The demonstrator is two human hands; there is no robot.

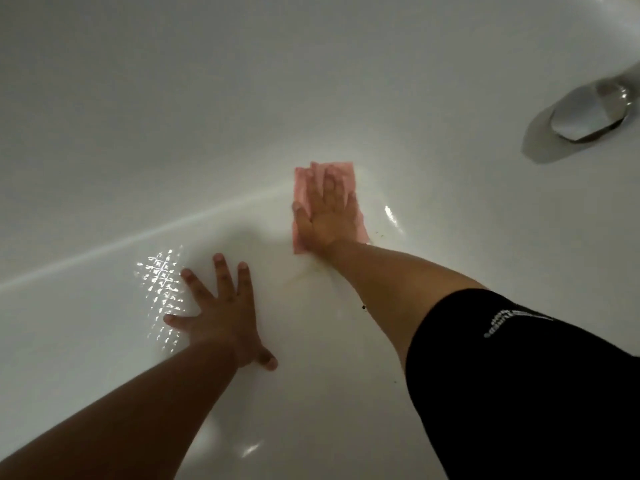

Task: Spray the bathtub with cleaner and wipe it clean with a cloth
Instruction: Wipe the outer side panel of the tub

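Bathtub (173,133): white and glossy, filling the whole view; a curved seam between wall and floor runs from the 9 o'clock edge up toward centre. Cloth (302,185): pink, lying flat against the tub just off centre toward 12 o'clock, right at the seam where floor meets wall. Right grip (329,213): a bare hand, open, palm down, fingers straight and close together, pointing to 12 o'clock and pressing the cloth to the tub; nothing is pinched or curled round. Cloth edges show past the fingertips, the thumb side and the heel of the palm. Left grip (225,317): a bare hand, open, fingers splayed wide, laid flat on the bare tub floor at 7 o'clock from the cloth, apart from it and holding nothing. Sleeve (519,393): black, on the right upper arm at 4 o'clock, with small white lettering too blurred to read. Metal fitting (585,116): chrome, set in the tub at 2 o'clock, well apart from both hands; blurred, type cannot be told. Light patch (161,285): a gridded reflection on the floor just beside the left fingers, toward 9 o'clock. Yellowish smear (311,273): faint, below the cloth by the right wrist. Dark speck (364,307): on the floor beside the right forearm.
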